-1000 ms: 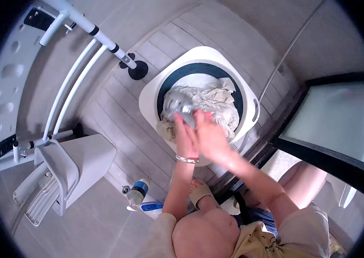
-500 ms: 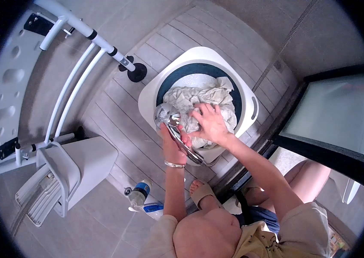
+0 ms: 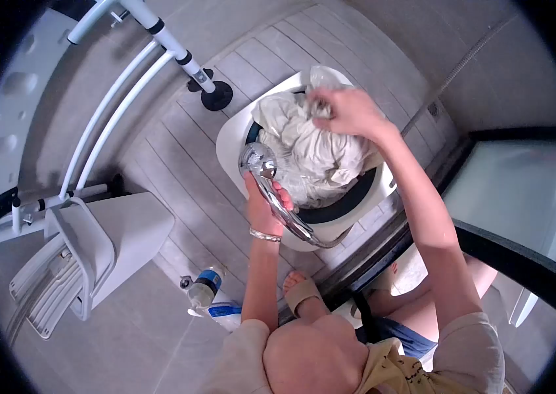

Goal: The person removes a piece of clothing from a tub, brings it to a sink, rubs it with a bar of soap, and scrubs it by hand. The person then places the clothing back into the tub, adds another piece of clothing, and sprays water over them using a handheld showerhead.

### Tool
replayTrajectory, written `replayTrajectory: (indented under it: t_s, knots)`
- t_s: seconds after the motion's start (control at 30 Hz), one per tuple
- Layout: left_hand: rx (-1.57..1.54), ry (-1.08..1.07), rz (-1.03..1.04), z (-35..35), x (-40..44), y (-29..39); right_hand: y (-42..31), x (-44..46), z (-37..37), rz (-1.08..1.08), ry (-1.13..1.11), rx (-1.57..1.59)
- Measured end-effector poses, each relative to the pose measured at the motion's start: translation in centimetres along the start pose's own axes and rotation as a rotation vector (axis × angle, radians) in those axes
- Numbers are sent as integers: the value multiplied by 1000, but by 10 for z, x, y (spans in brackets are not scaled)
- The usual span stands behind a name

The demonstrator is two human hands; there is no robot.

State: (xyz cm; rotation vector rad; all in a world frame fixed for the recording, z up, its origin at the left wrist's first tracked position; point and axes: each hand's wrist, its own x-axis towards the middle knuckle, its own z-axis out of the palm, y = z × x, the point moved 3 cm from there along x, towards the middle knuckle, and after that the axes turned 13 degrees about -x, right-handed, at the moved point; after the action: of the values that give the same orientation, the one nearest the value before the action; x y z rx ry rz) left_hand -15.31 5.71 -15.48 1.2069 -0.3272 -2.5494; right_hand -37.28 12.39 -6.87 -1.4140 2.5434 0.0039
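My left hand (image 3: 263, 209) is wrapped around the handle of a chrome shower head (image 3: 258, 160), held over the near-left side of a white basin (image 3: 231, 141) with a dark inner wall. A bunched, wet-looking off-white cloth (image 3: 321, 154) fills much of this basin, and part of it rises above the far rim. My right hand (image 3: 351, 113) grips the cloth near its top; the fingers are slightly blurred and partly hidden in the folds. The shower hose (image 3: 338, 241) curves away from the handle's lower end.
A white rail frame (image 3: 167, 41) with a black foot stands to the left. Below it is a white plastic stool (image 3: 130, 246). A bottle with a blue label (image 3: 208, 281) and a blue brush (image 3: 225, 310) lie nearby. A black-framed glass door (image 3: 521, 203) is at right.
My right hand has closed on the cloth and moved up and away toward the basin's far side, pulling the cloth up with it. My left hand still holds the shower head near the same spot.
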Motion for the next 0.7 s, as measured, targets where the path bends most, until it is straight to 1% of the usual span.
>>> replayTrajectory:
  t_s: [0.07, 0.1, 0.13, 0.23, 0.27, 0.37, 0.4, 0.43, 0.47, 0.53, 0.57, 0.6, 0.67, 0.7]
  knots:
    - [-31, 24, -71, 2, 3, 0, 3, 12, 62, 38, -77, -238]
    - [-45, 38, -107, 2, 6, 0, 3, 18, 80, 56, -115, -355]
    - [-49, 12, -102, 1, 8, 0, -8, 20, 66, 51, -151, -380]
    - [-20, 44, -43, -8, 18, -1, -21, 35, 91, 8, -74, -126]
    - [33, 41, -1, -10, 21, 0, -19, 39, 97, 95, -67, -2]
    - [182, 70, 87, -14, 19, -2, -9, 66, 106, 101, -452, 88]
    - [216, 90, 110, -14, 19, -3, -7, 73, 104, 73, -510, 77]
    - [251, 110, 132, -13, 17, -2, -3, 80, 110, 94, -526, 102]
    - [310, 75, 159, -10, 14, 1, 1, 88, 117, 117, -540, 128]
    - [456, 110, 286, -13, 11, 3, 4, 102, 127, 163, -571, 124]
    - [530, 130, 348, -15, 7, 4, 3, 104, 130, 145, -567, 100]
    - [524, 159, 359, -18, -1, 3, 2, 104, 133, 128, -567, 73]
    - [823, 186, 612, -24, -14, 5, 1, 108, 136, 117, -572, 29]
    - [879, 186, 653, -26, -16, 2, 0, 109, 137, 125, -586, 15]
